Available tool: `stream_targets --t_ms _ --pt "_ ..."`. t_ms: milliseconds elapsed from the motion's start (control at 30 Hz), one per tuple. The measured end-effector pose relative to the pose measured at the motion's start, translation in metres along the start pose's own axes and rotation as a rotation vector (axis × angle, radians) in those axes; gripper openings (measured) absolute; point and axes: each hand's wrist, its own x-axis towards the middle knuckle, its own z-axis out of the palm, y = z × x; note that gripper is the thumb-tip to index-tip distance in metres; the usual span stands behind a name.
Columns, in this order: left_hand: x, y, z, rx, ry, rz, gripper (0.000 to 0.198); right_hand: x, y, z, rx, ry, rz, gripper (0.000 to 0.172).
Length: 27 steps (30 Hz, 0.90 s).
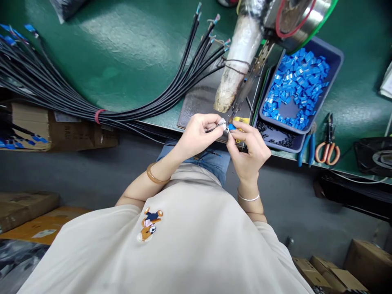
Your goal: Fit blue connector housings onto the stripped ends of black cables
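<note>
My left hand [199,132] pinches the end of a black cable, with white coverings on the thumb and index fingertips. Facing it, my right hand [251,147] holds a small blue connector [232,127] between thumb and fingers. The fingertips of both hands almost meet at the bench edge, and the fine wires between them are too small to make out. A yellow piece [241,120] lies just behind the right fingers. Above the hands hangs the dirty tip of a white wrapped tube [237,61], beside a metal arm.
A bundle of black cables [147,108] with a red tie [98,116] crosses the green bench at left. At right stands a grey-blue bin [338,61] of blue connectors, above another bin with small black parts [274,134]. Blue-handled pliers [311,143] and an orange-handled tool [328,149] lie nearby.
</note>
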Motion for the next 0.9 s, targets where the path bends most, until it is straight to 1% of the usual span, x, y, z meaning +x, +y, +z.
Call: stream_targets --t_ms 133,233,333,400,467,533,600,700,800,900 --pt "-0.001 -0.005 0.001 0.049 -0.032 -0.012 0.021 -0.004 0.002 -0.001 -0.021 -0.016 -0.004 0.008" --pt "-0.002 -0.006 0.002 0.028 -0.046 -0.033 0.022 -0.007 0.003 -0.002 -0.039 -0.022 -0.024 0.007" --pt "-0.003 -0.002 -0.001 -0.087 -0.088 -0.089 0.02 -0.007 0.002 -0.002 -0.035 0.007 -0.038 0.009" --pt "-0.003 0.001 -0.004 -0.192 -0.149 -0.153 0.021 -0.006 0.001 -0.002 -0.029 0.039 -0.033 0.01" --pt "-0.004 0.004 -0.008 -0.269 -0.212 -0.203 0.027 -0.005 0.0 -0.003 -0.004 0.052 0.008 0.009" --pt "-0.004 0.004 -0.01 -0.311 -0.239 -0.229 0.031 -0.004 -0.001 -0.004 0.023 0.03 0.056 0.008" --pt "-0.004 0.003 -0.009 -0.335 -0.221 -0.245 0.033 -0.004 -0.002 -0.005 0.028 -0.001 0.065 0.008" --pt "-0.003 0.001 -0.005 -0.35 -0.15 -0.25 0.034 -0.003 -0.001 -0.004 0.001 -0.025 0.018 0.009" --pt "-0.002 0.002 -0.001 -0.325 -0.09 -0.205 0.032 -0.003 0.001 -0.002 -0.004 -0.029 -0.017 0.009" --pt "-0.002 0.004 0.0 -0.291 -0.078 -0.168 0.028 -0.003 0.002 -0.001 0.013 -0.023 -0.022 0.01"
